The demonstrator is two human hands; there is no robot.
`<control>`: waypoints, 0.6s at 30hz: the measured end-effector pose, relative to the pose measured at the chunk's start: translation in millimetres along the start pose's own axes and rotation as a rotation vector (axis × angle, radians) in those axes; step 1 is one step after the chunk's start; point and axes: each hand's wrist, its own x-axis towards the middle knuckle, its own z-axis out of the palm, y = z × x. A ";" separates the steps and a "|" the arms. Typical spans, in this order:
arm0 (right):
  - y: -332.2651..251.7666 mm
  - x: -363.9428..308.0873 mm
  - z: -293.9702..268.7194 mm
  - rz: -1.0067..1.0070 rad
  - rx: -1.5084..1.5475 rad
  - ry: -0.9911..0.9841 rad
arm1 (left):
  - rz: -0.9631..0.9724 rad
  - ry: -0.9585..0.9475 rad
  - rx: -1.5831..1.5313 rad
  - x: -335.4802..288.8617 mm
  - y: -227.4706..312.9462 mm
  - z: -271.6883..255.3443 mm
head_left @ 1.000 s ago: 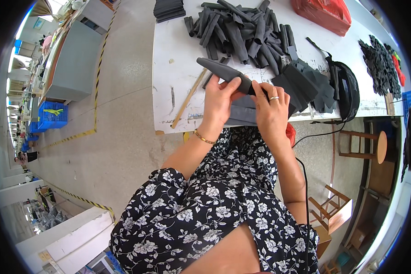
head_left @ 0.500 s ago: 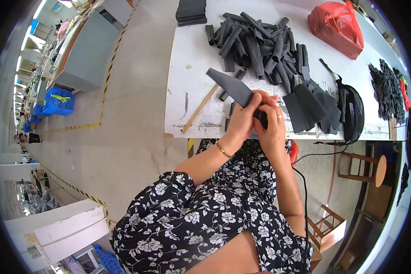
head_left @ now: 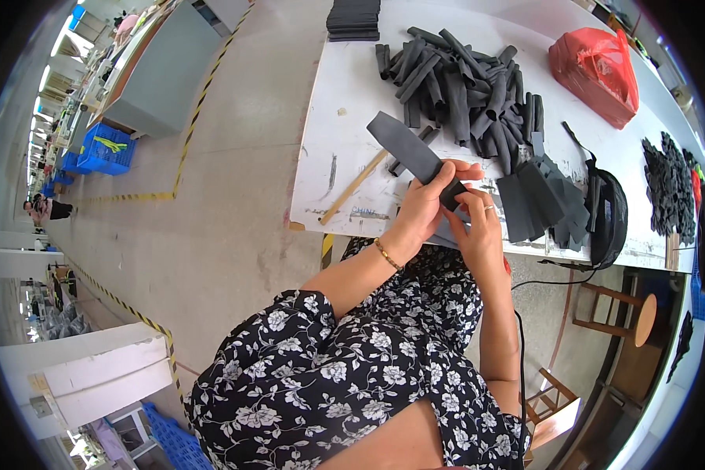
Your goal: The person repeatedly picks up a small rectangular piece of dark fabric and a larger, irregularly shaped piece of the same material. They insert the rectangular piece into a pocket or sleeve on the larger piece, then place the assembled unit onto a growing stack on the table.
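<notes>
A flat black strip point(head_left: 406, 147) slants up and to the left over the table's near edge, its surface facing up. My left hand point(head_left: 421, 207) is closed around its lower part, thumb on top. At the strip's lower end, the fingers of my right hand point(head_left: 480, 229) pinch the dark material. Right of my hands lies a fan of flat black pieces point(head_left: 534, 202). Beyond them rises a heap of rolled black tubes point(head_left: 466, 102). A wooden stick point(head_left: 353, 187) lies to the left of my left hand.
On the white table point(head_left: 309, 168) are a stack of black strips point(head_left: 353, 19), a red plastic bag point(head_left: 595, 74), a black mesh-like pouch point(head_left: 608, 207) and a dark pile point(head_left: 666, 188). A black cable point(head_left: 520, 345) hangs beside my right arm. Wooden stools point(head_left: 638, 319) stand at right.
The whole view has shifted a little. The strip has turned to show more of its flat face, and my right fingers have opened slightly around its lower end.
</notes>
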 end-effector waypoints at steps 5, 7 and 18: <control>11.7 -1.8 -9.6 -0.078 0.013 0.025 | 0.167 0.106 -0.134 11.5 26.5 10.4; 15.2 0.8 -9.4 -0.126 0.014 0.062 | 0.215 0.033 -0.124 15.2 17.5 4.8; 18.4 8.0 -4.6 -0.095 0.027 0.114 | 0.177 0.026 -0.128 8.3 2.4 13.2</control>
